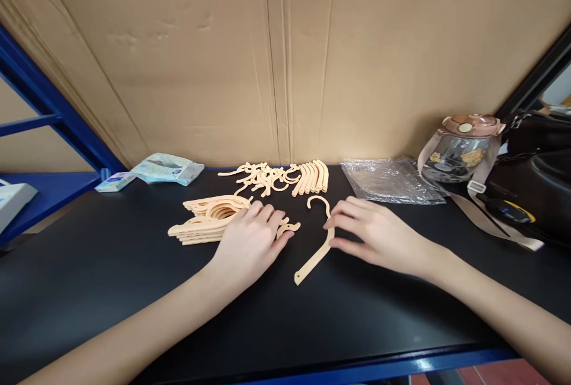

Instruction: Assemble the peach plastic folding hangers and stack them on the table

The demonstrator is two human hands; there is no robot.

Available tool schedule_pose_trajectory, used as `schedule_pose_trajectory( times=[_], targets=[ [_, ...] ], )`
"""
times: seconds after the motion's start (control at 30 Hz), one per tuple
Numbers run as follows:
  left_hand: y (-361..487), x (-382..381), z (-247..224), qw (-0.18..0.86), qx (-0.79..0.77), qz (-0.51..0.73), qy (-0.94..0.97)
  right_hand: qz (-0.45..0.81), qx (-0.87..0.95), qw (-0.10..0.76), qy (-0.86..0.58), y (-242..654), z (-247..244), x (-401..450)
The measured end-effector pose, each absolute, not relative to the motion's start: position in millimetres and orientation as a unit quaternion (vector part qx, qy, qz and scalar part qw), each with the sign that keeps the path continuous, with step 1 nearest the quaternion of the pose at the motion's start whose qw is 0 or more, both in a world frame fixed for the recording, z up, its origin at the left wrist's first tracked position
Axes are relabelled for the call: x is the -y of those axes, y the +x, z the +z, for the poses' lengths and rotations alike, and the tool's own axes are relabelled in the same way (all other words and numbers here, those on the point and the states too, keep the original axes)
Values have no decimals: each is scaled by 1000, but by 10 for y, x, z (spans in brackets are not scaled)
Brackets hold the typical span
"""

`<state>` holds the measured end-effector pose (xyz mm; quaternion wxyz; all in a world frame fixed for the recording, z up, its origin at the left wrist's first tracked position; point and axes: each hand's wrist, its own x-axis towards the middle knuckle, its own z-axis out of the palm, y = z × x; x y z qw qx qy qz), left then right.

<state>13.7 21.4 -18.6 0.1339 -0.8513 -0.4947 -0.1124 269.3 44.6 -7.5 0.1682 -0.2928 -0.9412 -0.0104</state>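
Note:
In the head view, a stack of cream-coloured folding clothes hangers [198, 233] lies on the black table, left of centre. My left hand [250, 233] curls over its right end, with small hook-shaped ends [288, 229] poking out between fingers and thumb. The palm hides what lies beneath it. My right hand [368, 230] pinches the middle of a hanger piece [312, 263] from the right, fingertips above and thumb below. That piece has a curved hook [319, 200] at its upper end and a small hole at its lower end.
Loose hanger hooks [265, 178] and a row of hanger arms [312, 178] lie at the back. A clear plastic bag [388, 180], a strapped bottle [461, 150] and a black bag [539, 188] are right. Tissue packs [165, 169] lie left, before a cardboard wall [200, 63].

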Motion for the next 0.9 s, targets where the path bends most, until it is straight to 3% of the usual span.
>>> schedule_pose_trajectory(
  times=[0.23,0.47,0.67,0.9],
  targets=[
    [181,-155,-190,163,485,-45,-858,71,955,138,-251,2611,-249,-363],
    [254,-188,-191,178,471,-3,-864,152,944,165,-242,2585,-292,-444],
    [27,-123,-159,111,490,-71,-861,185,934,185,-244,2500,-253,-437],
    [-135,26,-229,-26,456,-187,-870,215,935,135,-247,2393,-200,-443]
  ],
)
